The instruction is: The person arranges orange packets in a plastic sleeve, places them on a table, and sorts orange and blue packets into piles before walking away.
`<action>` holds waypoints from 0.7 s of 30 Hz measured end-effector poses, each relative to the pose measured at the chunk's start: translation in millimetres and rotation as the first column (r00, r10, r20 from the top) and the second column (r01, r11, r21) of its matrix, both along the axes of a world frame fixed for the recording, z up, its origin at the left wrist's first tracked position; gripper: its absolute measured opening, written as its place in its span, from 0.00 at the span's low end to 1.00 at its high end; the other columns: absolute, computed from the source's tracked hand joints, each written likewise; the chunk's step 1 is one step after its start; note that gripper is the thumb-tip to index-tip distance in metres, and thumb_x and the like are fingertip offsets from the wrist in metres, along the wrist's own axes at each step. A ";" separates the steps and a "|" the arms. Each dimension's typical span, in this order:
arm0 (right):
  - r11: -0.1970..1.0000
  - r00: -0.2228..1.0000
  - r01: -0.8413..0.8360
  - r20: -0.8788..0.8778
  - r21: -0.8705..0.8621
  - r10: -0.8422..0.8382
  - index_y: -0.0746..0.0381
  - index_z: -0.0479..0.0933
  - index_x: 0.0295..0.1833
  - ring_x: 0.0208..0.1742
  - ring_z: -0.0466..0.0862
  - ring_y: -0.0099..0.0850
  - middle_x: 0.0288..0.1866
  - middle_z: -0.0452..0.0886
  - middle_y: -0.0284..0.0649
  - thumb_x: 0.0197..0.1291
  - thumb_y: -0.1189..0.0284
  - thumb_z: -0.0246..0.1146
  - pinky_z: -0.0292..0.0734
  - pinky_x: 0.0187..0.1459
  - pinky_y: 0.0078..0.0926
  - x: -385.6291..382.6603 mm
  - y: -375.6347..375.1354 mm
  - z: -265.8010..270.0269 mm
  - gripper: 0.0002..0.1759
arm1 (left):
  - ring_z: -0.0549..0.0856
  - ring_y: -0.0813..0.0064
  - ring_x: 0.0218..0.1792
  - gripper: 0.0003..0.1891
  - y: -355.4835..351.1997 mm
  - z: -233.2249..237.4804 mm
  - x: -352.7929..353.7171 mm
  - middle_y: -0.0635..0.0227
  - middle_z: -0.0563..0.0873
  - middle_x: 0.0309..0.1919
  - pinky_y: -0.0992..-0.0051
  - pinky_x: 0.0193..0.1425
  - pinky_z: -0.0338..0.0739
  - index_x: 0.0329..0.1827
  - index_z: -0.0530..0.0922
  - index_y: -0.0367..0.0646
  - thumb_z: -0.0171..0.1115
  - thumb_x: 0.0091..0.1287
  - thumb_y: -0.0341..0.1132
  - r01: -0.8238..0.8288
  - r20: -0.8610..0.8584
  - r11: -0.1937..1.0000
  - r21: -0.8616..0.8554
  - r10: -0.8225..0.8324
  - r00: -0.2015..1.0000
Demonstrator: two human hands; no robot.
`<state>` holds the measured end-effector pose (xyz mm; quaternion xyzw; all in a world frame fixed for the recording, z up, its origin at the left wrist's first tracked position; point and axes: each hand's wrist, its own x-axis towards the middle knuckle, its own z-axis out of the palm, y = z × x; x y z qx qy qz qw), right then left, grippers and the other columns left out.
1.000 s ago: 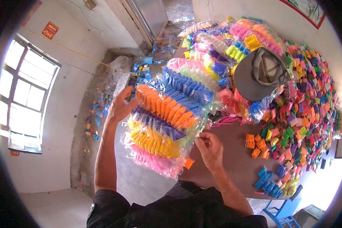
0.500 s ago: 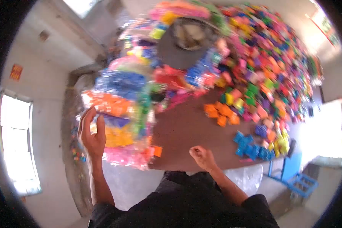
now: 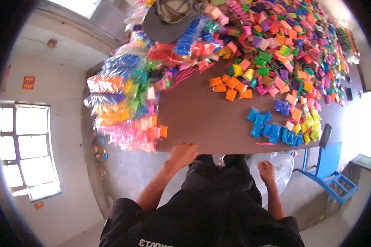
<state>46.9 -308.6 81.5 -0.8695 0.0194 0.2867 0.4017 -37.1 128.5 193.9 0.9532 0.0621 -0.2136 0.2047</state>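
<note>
My left hand [image 3: 183, 154] is at the table's front edge, back upward, with its fingers curled together and nothing showing in them. Left of it are a loose orange packet [image 3: 163, 131] and a pile of clear bags filled with pink packets [image 3: 132, 133]. My right hand [image 3: 266, 171] is closed in a fist below the table edge, in front of a clear plastic bag [image 3: 281, 166]. Nothing shows in that fist. Above it on the brown table [image 3: 206, 111] lie small blue packets [image 3: 270, 129] and yellow packets [image 3: 313, 125].
A large heap of mixed coloured packets [image 3: 284, 45] covers the table's far right. Orange packets [image 3: 231, 85] lie mid-table. A dark cap [image 3: 165, 31] rests on the bagged packets at the back left. A blue metal frame [image 3: 332, 173] stands at the right.
My left hand has left the bagged packets, moving right and towards me to the table edge, and its fingers have closed. My right fist has moved right, off the tabletop. The view has shifted.
</note>
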 end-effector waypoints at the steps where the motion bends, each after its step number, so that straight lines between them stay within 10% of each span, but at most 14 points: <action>1: 0.998 1.000 0.008 0.021 -0.066 -0.006 0.69 0.85 0.43 0.33 0.82 0.27 0.29 0.85 0.40 0.67 0.63 0.66 0.79 0.37 0.32 -5.9 -18.0 -0.9 0.16 | 0.87 0.46 0.52 0.19 -8.2 -25.8 -19.0 0.50 0.88 0.49 0.50 0.58 0.83 0.57 0.83 0.41 0.65 0.70 0.44 0.029 0.071 0.999 -0.042 -0.026 0.997; 7: 0.976 0.929 0.195 -0.301 -0.099 -0.216 0.68 0.84 0.47 0.30 0.83 0.26 0.31 0.85 0.38 0.68 0.61 0.66 0.79 0.30 0.25 -44.5 -87.2 -33.0 0.18 | 0.87 0.46 0.53 0.17 -19.1 -66.9 -78.6 0.49 0.89 0.48 0.49 0.59 0.82 0.54 0.82 0.44 0.65 0.69 0.44 -0.047 -0.252 0.999 -0.018 0.041 0.967; 13: 0.932 0.851 0.354 -0.388 -0.073 -0.353 0.68 0.84 0.50 0.33 0.84 0.27 0.34 0.85 0.38 0.68 0.61 0.66 0.80 0.30 0.26 -64.8 -82.4 -16.8 0.19 | 0.87 0.46 0.54 0.19 27.8 -103.1 -113.0 0.50 0.88 0.51 0.49 0.59 0.82 0.57 0.82 0.45 0.66 0.67 0.44 -0.243 -0.207 0.963 0.119 0.263 0.942; 21: 0.905 0.843 0.422 -0.341 -0.059 -0.415 0.66 0.83 0.50 0.35 0.86 0.26 0.36 0.85 0.37 0.69 0.61 0.67 0.79 0.30 0.23 -75.3 -52.8 19.1 0.18 | 0.82 0.44 0.61 0.27 101.7 -134.7 -78.5 0.43 0.82 0.60 0.48 0.66 0.77 0.64 0.75 0.33 0.68 0.64 0.39 -0.559 0.234 0.812 0.169 0.518 0.823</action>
